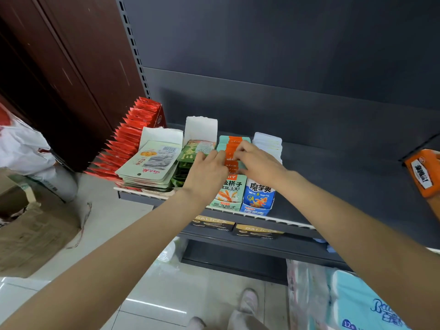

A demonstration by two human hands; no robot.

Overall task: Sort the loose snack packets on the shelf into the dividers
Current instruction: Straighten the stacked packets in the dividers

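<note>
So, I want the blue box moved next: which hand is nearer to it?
Right. The right hand is just above the blue box, on the orange packets; the left hand sits further left.

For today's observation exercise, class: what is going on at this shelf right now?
A person is tidying snack packets on a shop shelf. Both hands are at the row of orange-and-teal packets standing in their display box: the left hand rests on the packets' left side, and the right hand fingers their tops. Beside them stand a blue box, green packets, pale flat packets and red packets.
</note>
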